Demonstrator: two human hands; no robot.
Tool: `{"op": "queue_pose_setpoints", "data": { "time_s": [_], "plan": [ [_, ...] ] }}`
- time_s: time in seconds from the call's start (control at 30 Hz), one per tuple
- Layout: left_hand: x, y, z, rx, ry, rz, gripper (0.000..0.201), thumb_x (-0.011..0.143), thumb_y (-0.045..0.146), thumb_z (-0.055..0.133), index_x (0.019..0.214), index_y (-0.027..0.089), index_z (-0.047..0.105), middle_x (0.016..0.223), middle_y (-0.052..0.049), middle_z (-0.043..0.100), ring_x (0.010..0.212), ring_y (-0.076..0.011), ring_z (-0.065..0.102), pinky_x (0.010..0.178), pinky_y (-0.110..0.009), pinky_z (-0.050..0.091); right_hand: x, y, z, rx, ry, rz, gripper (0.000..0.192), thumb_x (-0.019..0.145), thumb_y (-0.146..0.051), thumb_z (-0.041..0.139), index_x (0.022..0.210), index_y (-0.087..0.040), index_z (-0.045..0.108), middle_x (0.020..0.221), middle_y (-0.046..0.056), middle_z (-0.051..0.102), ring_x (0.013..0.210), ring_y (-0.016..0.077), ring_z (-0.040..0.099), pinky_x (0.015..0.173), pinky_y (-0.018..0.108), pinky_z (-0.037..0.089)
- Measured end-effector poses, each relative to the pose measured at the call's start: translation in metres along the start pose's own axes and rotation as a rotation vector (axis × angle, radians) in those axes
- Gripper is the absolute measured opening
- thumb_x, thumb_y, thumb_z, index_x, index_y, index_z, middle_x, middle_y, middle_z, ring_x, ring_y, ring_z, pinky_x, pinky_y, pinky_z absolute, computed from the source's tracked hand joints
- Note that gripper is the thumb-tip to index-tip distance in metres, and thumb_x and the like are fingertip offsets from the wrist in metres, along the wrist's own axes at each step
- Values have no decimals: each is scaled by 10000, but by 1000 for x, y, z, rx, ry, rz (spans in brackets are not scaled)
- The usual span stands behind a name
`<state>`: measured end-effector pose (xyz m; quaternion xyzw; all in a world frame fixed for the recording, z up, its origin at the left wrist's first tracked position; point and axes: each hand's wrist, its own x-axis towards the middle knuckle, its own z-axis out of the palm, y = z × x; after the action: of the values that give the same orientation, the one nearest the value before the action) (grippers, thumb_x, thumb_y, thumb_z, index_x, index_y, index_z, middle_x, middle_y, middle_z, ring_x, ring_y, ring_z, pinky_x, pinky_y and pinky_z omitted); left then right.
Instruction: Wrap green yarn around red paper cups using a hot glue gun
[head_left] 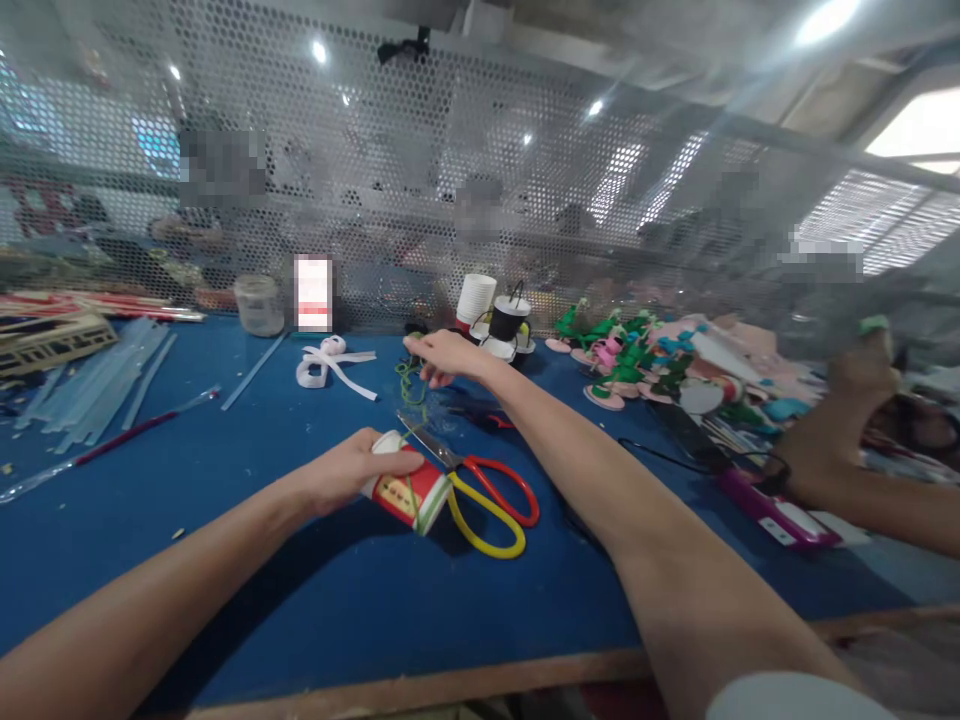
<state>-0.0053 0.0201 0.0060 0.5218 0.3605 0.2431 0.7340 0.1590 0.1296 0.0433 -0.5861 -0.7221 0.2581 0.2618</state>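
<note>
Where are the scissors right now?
In the head view, the scissors lie on the blue table at centre, right beside the paper cup held in the left hand.

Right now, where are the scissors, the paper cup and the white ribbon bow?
scissors (491, 490), head view, on the red handle loop.
paper cup (409, 493), head view, on its printed side.
white ribbon bow (330, 362), head view, on its knot.

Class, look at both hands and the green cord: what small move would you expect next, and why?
Probably the right hand draws the green cord taut: it pinches the cord's far end, while the left hand holds the paper cup it runs to. Scissors lie beside the cup.
</note>
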Motion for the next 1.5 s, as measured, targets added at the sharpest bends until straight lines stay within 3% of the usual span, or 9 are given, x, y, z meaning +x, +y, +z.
{"op": "queue_pose_setpoints", "data": {
  "time_s": [0.2, 0.33, 0.53, 0.7, 0.87, 1.0, 1.2, 1.33, 1.5],
  "plan": [
    [12, 2, -5, -102, 399, 33, 189, 650, 273, 680, 590, 112, 601, 537, -24, 645, 482, -100, 575, 505, -193, 429, -56, 23, -40, -197, 144, 68, 219, 789, -229, 500, 575, -182, 516, 580, 20, 597, 528, 120, 551, 552, 228, 383],
    [16, -1, -8, -50, 520, 83, 183, 658, 283, 659, 608, 117, 600, 547, -24, 647, 495, -114, 581, 538, -217, 436, -94, 57, -50, -258, 144, 235, 311, 613, -165, 653, 419, -206, 414, 462, 19, 512, 594, 182, 555, 533, 248, 349],
    [18, -11, -11, 85, 492, 106, 267, 627, 378, 660, 642, 114, 621, 566, -25, 647, 529, -138, 582, 549, -238, 411, -108, 91, -27, 6, -15, 442, 256, 634, -251, 649, 445, -191, 487, 399, -8, 496, 427, 120, 492, 414, 223, 370],
    [16, -12, -10, 132, 430, 92, 296, 624, 410, 655, 646, 116, 622, 573, -20, 649, 536, -134, 576, 541, -230, 394, -112, 92, -18, 310, 39, 514, 174, 676, -231, 599, 532, -159, 535, 475, 12, 527, 431, 96, 494, 429, 221, 427],
    [13, -6, -5, 82, 429, 69, 268, 623, 381, 662, 621, 117, 615, 571, -30, 654, 536, -136, 586, 557, -234, 411, -124, 77, -20, 499, 157, 448, 120, 612, -233, 635, 668, -184, 541, 554, -15, 551, 495, 93, 523, 479, 208, 444],
    [12, -1, -3, 65, 463, 16, 236, 649, 346, 649, 609, 116, 613, 560, -35, 656, 519, -133, 590, 557, -233, 422, -131, 50, -19, 599, 76, 286, 189, 612, -331, 633, 656, -172, 541, 554, -6, 569, 462, 86, 501, 466, 217, 421],
    [16, 2, -10, 159, 573, -101, 240, 635, 343, 659, 579, 122, 586, 523, -27, 638, 484, -134, 570, 509, -228, 398, -147, 24, -1, 428, -41, 110, 190, 700, -347, 542, 742, -176, 614, 478, -19, 540, 412, 108, 492, 415, 240, 386],
    [18, -2, -18, 226, 576, -115, 313, 609, 419, 655, 614, 111, 595, 561, -52, 650, 496, -145, 564, 490, -229, 362, -160, 26, 9, 299, -35, 183, 159, 689, -379, 574, 673, -221, 574, 445, -27, 513, 388, 132, 481, 388, 264, 374],
    [20, -4, -20, 177, 547, -107, 344, 584, 449, 662, 590, 113, 585, 547, -47, 639, 500, -147, 563, 508, -238, 369, -165, 32, 16, 101, -6, 62, 143, 719, -379, 558, 671, -247, 586, 542, 12, 583, 496, 181, 546, 469, 301, 420]
  ]
}}
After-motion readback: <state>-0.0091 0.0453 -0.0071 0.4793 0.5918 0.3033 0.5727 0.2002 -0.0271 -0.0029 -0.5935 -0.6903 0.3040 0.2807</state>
